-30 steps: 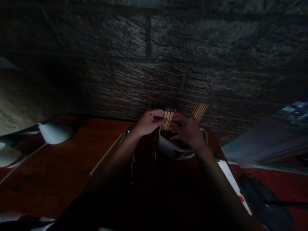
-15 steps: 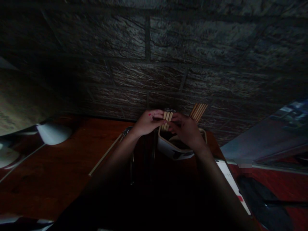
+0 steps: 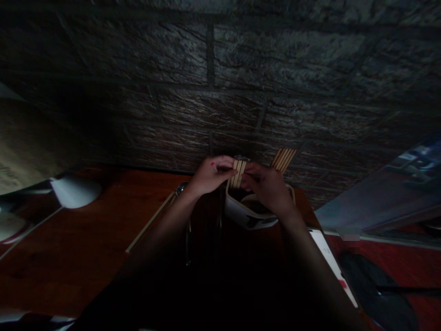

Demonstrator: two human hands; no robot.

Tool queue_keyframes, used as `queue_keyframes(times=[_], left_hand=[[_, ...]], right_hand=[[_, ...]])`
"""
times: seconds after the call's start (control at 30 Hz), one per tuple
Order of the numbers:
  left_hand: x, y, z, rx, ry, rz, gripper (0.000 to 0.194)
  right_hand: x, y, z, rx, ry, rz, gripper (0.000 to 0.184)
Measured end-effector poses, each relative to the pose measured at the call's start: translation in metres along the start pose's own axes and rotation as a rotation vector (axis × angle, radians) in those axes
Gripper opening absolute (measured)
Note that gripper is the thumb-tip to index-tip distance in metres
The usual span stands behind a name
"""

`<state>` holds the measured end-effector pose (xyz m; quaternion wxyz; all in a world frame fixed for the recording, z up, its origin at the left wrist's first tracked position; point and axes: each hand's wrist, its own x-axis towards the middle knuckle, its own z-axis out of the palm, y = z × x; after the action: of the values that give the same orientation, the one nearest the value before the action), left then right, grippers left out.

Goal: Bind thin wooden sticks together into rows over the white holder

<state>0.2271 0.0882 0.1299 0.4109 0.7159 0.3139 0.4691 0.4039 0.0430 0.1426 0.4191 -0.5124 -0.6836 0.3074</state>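
Upright between my two hands stands a small bundle of chopsticks [image 3: 237, 175], over the left part of a white holder with a pale rim [image 3: 253, 219]. The thumb and fingers of my left hand [image 3: 213, 174] pinch the bundle from the left. My right hand [image 3: 270, 186] closes on its right side, its fingertips partly in shadow. More chopsticks [image 3: 284, 159] lean out behind my right hand, tilted right; their lower ends are hidden. Dark shadow covers most of the holder's inside.
A stone-patterned wall [image 3: 234, 110] rises close behind the wooden table [image 3: 106, 220]. Left of my left forearm lies a single chopstick [image 3: 149, 224]. A white cup-like object [image 3: 76, 192] sits farther left. A white phone-like slab [image 3: 332, 264] lies at the table's right edge.
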Motion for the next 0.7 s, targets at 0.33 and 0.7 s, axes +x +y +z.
queue_keyframes(times=[0.33, 0.7], left_hand=[[0.0010, -0.0032, 0.0005, -0.024, -0.003, -0.004, 0.017], [0.0021, -0.0070, 0.0008, -0.028, 0.009, -0.014, 0.018]], right_hand=[[0.0018, -0.0001, 0.0003, -0.027, 0.008, -0.007, 0.015], [0.0013, 0.0016, 0.0013, -0.009, 0.009, -0.013, 0.013]])
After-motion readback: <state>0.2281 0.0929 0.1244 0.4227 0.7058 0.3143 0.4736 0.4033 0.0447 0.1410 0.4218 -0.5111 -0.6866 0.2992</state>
